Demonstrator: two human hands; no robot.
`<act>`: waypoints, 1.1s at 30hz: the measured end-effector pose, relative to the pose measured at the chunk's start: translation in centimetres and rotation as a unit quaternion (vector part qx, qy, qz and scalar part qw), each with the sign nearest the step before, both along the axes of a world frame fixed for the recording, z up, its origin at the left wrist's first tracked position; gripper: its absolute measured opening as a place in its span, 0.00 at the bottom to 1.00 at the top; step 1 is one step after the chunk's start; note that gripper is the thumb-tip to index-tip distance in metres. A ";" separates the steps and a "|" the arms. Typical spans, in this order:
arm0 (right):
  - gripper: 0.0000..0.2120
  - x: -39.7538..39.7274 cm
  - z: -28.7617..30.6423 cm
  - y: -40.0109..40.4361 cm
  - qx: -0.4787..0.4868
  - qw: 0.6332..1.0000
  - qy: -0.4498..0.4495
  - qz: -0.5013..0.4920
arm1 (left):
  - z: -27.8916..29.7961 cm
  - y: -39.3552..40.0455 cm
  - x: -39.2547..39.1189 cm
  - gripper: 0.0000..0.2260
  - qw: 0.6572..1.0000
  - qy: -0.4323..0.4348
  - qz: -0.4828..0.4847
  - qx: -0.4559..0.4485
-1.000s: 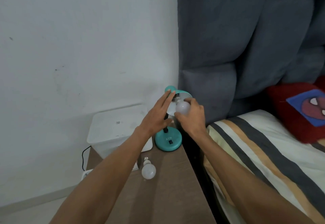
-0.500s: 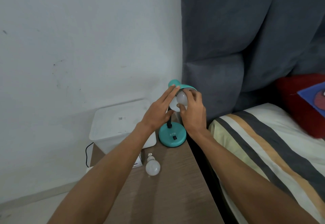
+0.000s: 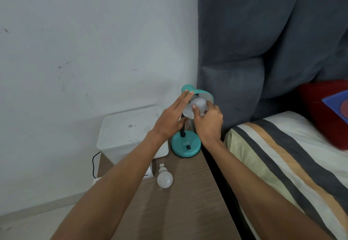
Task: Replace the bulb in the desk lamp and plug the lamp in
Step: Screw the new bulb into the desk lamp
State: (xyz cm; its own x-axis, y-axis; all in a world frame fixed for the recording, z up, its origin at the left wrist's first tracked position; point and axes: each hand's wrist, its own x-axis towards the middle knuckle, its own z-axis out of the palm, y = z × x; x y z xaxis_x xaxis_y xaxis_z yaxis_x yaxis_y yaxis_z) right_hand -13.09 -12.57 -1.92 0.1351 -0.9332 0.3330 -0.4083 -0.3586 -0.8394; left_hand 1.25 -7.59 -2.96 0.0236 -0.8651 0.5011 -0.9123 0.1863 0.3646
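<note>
A teal desk lamp stands on its round base (image 3: pixel 185 146) at the far edge of a wooden bedside table (image 3: pixel 177 205). Its shade (image 3: pixel 197 92) tilts toward me. A white bulb (image 3: pixel 200 103) sits inside the shade, and my right hand (image 3: pixel 208 122) grips it with thumb and fingers. The fingers of my left hand (image 3: pixel 172 118) lie flat against the shade's left side and steady it. A second white bulb (image 3: pixel 164 177) lies loose on the table in front of the lamp. No plug is visible.
A white lidded box (image 3: pixel 130 128) stands left of the lamp against the wall. A small carton (image 3: pixel 149 173) lies beside the loose bulb. A black cable (image 3: pixel 94 162) drops behind the table's left edge. A striped bed (image 3: pixel 282 164) and grey padded headboard (image 3: pixel 263 42) are on the right.
My right hand has shifted its grip around the bulb in the shade. My left hand stays on the shade. The view has drifted slightly.
</note>
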 end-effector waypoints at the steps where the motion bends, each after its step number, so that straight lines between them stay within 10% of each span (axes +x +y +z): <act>1: 0.23 0.1 0.2 0.2 -0.005 1.000 -0.007 -0.002 | 0.0 0.0 0.0 0.38 1.000 0.000 -0.001 0.001; 33: 0.25 -0.6 0.8 0.0 -0.003 1.000 -0.003 0.025 | -0.3 -0.3 0.1 0.41 1.000 0.003 -0.002 0.003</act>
